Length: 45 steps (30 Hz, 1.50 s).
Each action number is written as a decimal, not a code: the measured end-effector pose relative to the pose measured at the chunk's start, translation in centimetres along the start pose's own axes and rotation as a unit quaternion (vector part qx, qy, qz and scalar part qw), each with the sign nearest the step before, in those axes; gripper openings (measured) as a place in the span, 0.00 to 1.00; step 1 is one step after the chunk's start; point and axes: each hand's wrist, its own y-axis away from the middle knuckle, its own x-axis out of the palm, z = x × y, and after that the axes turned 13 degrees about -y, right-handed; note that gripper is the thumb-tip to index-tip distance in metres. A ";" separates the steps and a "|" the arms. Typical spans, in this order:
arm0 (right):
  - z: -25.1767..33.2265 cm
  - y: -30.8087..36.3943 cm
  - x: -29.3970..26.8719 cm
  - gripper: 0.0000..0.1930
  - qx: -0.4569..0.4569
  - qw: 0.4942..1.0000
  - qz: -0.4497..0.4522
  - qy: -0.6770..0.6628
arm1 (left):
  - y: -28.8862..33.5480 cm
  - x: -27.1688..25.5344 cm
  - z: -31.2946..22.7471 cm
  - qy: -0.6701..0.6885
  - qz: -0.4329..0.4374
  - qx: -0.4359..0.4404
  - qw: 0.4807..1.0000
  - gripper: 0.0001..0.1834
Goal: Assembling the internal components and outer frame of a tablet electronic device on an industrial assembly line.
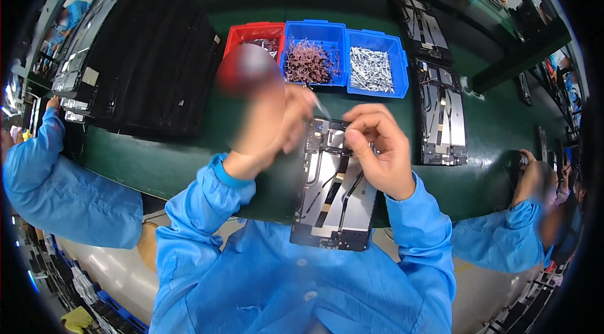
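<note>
An opened tablet-like device (332,189), with bare silver plates, black cables and small boards, lies in front of me, its lower end over the table edge. My right hand (380,151) curls its fingers and thumb around the upper right corner. My left hand (280,121) is bent and closed at the upper left, smeared by motion. A thin pale strip (321,106) shows at its fingertips, just above the device's top edge. What the left fingers grip further in is hidden. A blurred red and pale patch covers part of the view above the left wrist.
Beyond my hands stand a red bin (248,27), a blue bin with pinkish bits (314,24) and a blue bin with silvery strips (397,60). A tall dark stack (151,63) rises at left. Similar devices (443,114) line the right. Co-workers in blue sit at both sides.
</note>
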 end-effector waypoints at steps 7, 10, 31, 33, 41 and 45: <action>-0.4 -0.6 -0.3 0.06 0.016 0.997 -0.056 -0.048 | -3.0 -2.8 -1.8 -0.036 -0.060 -0.012 0.997 0.09; 0.8 -1.5 0.6 0.10 0.048 0.997 -0.059 -0.010 | -0.2 -0.9 -1.5 -0.004 0.034 -0.031 0.999 0.12; 0.9 0.5 0.3 0.06 0.024 0.987 -0.118 -0.106 | -5.8 -6.7 1.1 -0.304 -0.366 0.259 0.841 0.09; 1.0 1.8 -0.3 0.06 0.060 0.986 -0.120 -0.094 | -6.4 -8.4 1.5 -0.630 -0.338 0.263 0.647 0.09; -0.4 8.7 -0.4 0.05 0.081 0.980 -0.170 -0.068 | 7.1 -1.0 3.3 -0.392 0.018 -0.030 0.919 0.24; -3.1 10.5 -0.1 0.07 0.036 0.982 -0.174 -0.056 | 8.0 0.6 5.8 -0.259 0.052 -0.060 0.963 0.36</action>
